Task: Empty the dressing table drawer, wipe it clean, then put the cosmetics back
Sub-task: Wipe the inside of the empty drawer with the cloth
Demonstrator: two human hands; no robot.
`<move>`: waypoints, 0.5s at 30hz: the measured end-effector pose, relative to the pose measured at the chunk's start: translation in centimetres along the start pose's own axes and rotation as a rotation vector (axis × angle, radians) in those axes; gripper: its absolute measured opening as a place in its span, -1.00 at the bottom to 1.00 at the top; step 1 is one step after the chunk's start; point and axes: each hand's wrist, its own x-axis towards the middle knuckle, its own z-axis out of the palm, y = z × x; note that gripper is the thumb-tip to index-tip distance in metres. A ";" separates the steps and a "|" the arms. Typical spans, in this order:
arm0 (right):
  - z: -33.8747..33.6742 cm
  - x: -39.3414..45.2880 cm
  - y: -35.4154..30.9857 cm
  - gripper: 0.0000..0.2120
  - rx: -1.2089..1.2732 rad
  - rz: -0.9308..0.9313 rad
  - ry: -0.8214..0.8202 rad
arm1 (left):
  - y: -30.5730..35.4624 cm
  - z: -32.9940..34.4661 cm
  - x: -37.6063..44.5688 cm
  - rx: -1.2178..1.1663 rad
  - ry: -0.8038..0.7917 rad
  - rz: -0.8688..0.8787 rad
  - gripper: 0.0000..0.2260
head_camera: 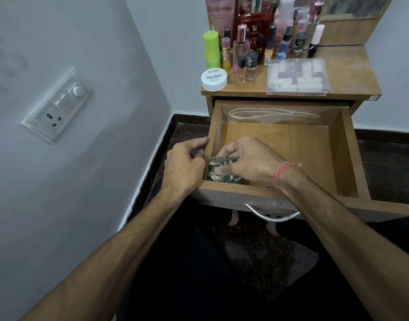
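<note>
Single view, head-mounted, wide-angle: looks forward and steeply down from above the open drawer (282,140), close enough that both forearms run in from the bottom corners and the drawer fills mid-frame. Optical axis faces the dressing table (351,72) head-on; its top sits at the upper edge, partly cropped, and the wall with the switch plate (57,105) fills the left side, bowed by lens distortion. No second view, so no shared area to log.
</note>
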 end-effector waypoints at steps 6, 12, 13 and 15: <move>0.0 0.3 -0.4 -0.87 0.180 -0.002 0.177 | 0.2 -0.1 -0.2 0.054 0.024 0.032 -0.65; -1.0 0.3 -1.9 -0.81 -0.026 0.026 -0.079 | 0.3 0.0 -0.5 0.079 0.020 0.044 -0.62; -1.0 0.5 -2.1 -0.81 -0.013 0.021 -0.012 | 0.4 0.0 -0.5 0.084 0.025 0.042 -0.63; -0.7 1.1 -2.1 -0.83 0.095 0.015 0.172 | 0.6 -0.1 -0.5 0.091 0.024 0.040 -0.62</move>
